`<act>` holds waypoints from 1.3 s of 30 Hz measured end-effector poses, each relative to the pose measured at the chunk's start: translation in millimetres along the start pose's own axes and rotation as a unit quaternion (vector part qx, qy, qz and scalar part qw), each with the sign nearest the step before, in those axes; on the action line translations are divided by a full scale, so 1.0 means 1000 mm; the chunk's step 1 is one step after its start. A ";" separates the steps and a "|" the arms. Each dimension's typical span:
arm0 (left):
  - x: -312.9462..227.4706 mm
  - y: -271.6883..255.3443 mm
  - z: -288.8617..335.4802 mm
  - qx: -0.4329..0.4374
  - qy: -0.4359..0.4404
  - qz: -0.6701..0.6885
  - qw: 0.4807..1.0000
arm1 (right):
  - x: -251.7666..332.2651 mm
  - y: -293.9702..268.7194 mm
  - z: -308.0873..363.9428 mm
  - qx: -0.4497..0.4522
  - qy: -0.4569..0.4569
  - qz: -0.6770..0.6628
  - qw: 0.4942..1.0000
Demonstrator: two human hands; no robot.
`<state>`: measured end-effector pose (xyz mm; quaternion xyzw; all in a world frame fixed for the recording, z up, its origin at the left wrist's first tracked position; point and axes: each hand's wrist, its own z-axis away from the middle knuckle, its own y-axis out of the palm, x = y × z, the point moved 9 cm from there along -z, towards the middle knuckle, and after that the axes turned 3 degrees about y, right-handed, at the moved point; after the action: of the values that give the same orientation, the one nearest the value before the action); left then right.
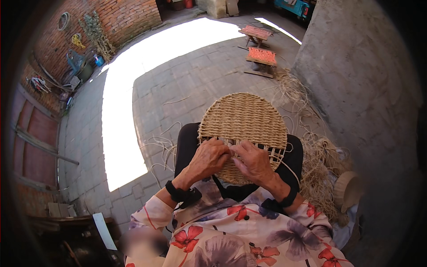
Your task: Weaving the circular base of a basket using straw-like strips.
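Observation:
A round panel woven from tan straw cord [242,115] rests on my lap, over dark trousers. Its far part is tightly woven; nearer me, a band of bare strands with gaps crosses it, and another woven part lies below. My left hand [210,156] is closed over the left of this band, thumb and fingers pinched together on the cord strands. Close beside it, my right hand [253,160] also pinches strands near the middle. The fingers hide exactly which strand each holds. A loose cord end [291,172] trails off the panel's right side.
Heaped loose straw cord [316,178] lies right of my legs, beside a pale round woven piece [347,191]. Two low stools with orange-red tops [261,55] stand ahead. A grey wall [369,66] rises at right. Stray strands [164,147] lie on the paving at left.

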<state>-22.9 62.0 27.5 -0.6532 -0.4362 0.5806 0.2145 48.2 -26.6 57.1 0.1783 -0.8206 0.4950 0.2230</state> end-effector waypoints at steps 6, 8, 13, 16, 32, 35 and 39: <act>0.000 -0.002 0.001 -0.021 0.015 0.003 1.000 | -0.014 0.014 0.004 0.016 -0.029 0.006 0.999; 0.000 -0.001 0.001 -0.007 0.013 -0.002 1.000 | -0.017 0.017 0.005 0.014 -0.008 0.006 1.000; 0.003 0.000 0.003 -0.021 0.004 -0.007 1.000 | -0.021 0.024 0.007 -0.009 0.041 0.030 0.999; -0.002 -0.002 0.001 -0.025 0.003 -0.012 1.000 | -0.025 0.024 0.007 -0.021 0.068 0.072 0.995; -0.012 -0.010 0.001 -0.084 0.068 0.000 0.994 | -0.040 0.024 0.012 -0.011 0.156 0.024 0.987; -0.013 -0.011 -0.001 -0.094 0.079 0.010 0.992 | -0.042 0.025 0.011 -0.006 0.148 0.001 0.989; -0.005 -0.006 -0.002 -0.074 0.038 0.005 0.996 | -0.039 0.008 0.009 -0.035 0.164 -0.167 0.972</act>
<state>-23.2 61.4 35.6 -0.6913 -0.4661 0.5223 0.1791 75.3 -27.9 26.5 0.2216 -0.7484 0.4442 0.4399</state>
